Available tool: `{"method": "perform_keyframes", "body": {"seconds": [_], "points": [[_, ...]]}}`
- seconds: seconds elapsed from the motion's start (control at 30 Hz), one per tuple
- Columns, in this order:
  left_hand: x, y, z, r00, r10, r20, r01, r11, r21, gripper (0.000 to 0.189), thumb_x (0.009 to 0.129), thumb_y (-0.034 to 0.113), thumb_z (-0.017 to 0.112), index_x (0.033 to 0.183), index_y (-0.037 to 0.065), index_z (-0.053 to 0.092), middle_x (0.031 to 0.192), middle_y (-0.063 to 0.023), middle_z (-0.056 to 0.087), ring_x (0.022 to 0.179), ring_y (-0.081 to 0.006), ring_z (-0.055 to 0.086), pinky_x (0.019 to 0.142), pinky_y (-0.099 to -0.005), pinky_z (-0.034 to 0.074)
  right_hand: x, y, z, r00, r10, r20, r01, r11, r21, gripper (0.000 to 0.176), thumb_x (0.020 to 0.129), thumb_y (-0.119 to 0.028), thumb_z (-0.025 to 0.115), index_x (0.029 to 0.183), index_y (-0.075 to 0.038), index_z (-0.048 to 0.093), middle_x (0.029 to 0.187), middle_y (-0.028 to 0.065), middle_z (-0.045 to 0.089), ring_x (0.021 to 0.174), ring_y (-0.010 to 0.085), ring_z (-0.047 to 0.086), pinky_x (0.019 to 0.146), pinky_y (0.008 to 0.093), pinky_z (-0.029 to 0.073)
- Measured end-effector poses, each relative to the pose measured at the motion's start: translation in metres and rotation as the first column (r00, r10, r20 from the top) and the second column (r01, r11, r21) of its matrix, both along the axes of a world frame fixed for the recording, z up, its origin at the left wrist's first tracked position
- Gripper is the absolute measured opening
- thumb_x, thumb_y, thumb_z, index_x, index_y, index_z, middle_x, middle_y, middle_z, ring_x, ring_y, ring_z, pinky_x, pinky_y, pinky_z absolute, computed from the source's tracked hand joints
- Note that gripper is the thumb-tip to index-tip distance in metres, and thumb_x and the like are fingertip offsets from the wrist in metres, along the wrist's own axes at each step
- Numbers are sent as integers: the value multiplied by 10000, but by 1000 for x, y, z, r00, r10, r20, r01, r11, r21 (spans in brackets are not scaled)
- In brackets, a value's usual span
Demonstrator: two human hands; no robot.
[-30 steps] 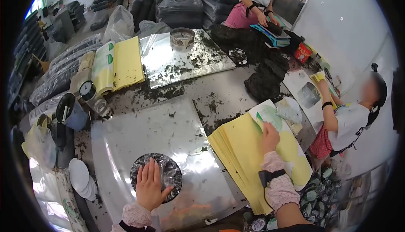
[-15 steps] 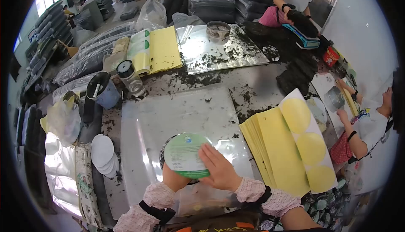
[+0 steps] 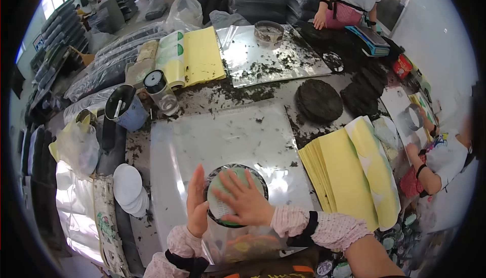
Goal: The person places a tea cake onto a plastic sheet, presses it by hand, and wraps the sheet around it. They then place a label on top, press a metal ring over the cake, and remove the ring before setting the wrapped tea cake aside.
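Note:
A round green and white label (image 3: 218,208) lies inside a round ring (image 3: 262,181) whose rim looks dark and speckled. My right hand (image 3: 246,200) is spread flat over the label, palm down, covering much of it. Just left of the ring stands my left hand (image 3: 197,204), its fingers stretched out and holding nothing. Both ring and label rest on a large clear plastic sheet (image 3: 217,136) on the table. To the right lies a stack of yellow backing sheets (image 3: 336,177), with a curled label sheet (image 3: 372,166) on its edge.
Left are white discs (image 3: 127,183), a blue bucket (image 3: 132,116) and a lidded jar (image 3: 164,98). A dark round cake (image 3: 319,101) lies beyond the yellow sheets. One co-worker (image 3: 349,0) stands by a scale (image 3: 372,40); another person (image 3: 440,161) works at right.
The label has come down from between my hands into the ring. My left hand has let go and opened. A dark round cake now lies at right, and the far co-worker's scale is bare.

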State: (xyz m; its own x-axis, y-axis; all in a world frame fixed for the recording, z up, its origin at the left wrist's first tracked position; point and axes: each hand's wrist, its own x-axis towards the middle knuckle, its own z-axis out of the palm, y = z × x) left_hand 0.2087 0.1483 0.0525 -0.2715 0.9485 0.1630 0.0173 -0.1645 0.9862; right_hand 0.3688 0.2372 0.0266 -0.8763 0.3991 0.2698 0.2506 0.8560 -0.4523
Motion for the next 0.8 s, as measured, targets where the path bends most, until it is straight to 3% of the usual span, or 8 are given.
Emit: {"method": "perform_keyframes", "body": {"seconds": [0.07,0.1,0.23,0.5,0.57,0.63,0.73,0.8], "points": [[-7,-4,-3,738,37,-674,-8,999,46,732,829,121,675,1508,32,415,1543,-243,397,1453,-394,360,1169,-519,308,-3,-8,-4,993,62,101,-68,996,50,801,940,-581,546,1563,-124,335,1628,233,239,1534,412,158,1161,708,90],[-6,7,-7,513,-70,-855,200,979,40,696,888,260,660,1506,43,424,1556,-207,396,1457,-369,359,1188,-536,269,-3,-8,-18,989,87,120,-86,996,-10,751,936,-515,570,1554,-142,364,1635,214,239,1527,414,168,1179,677,96],[2,31,-15,256,-334,-907,320,915,-246,735,960,543,519,1507,60,427,1571,-157,395,1480,-333,321,1218,-528,185,-11,-5,-20,987,35,160,-12,989,-148,715,922,-453,590,1536,-144,396,1626,200,263,1511,415,193,1191,646,111],[2,37,-26,261,-320,-911,341,913,-223,677,965,481,555,1486,62,449,1552,-175,408,1466,-339,339,1211,-523,200,0,-5,-24,942,123,312,-65,979,-192,695,898,-379,635,1505,-109,430,1573,211,345,1494,424,220,1199,617,147],[3,21,-15,501,-221,-837,261,960,-97,629,939,387,628,1451,51,488,1514,-182,453,1432,-355,387,1191,-514,255,0,-6,-24,957,124,261,-82,983,-166,691,892,-361,646,1497,-100,438,1560,213,365,1490,426,226,1201,610,156],[-1,5,-2,656,35,-754,13,998,57,568,857,185,740,1368,20,556,1405,-211,555,1320,-384,511,1118,-487,389,2,-5,-30,995,63,-83,-76,984,-159,745,869,-398,703,1473,-45,445,1489,246,430,1459,428,296,1189,585,221],[-13,-24,-30,735,313,-601,-454,886,-93,477,832,91,730,1285,-10,620,1246,-218,663,1153,-360,649,977,-429,519,10,-13,1,997,-77,5,77,994,-80,791,842,-456,731,1467,-57,456,1537,258,365,1442,432,328,1167,577,268],[-5,-33,-29,753,302,-584,-464,873,-147,397,828,87,732,1209,-2,668,1114,-194,713,989,-331,705,853,-389,566,4,-18,0,993,-82,90,78,996,47,830,831,-510,720,1485,-79,447,1535,286,351,1444,459,310,1168,609,241]]}}
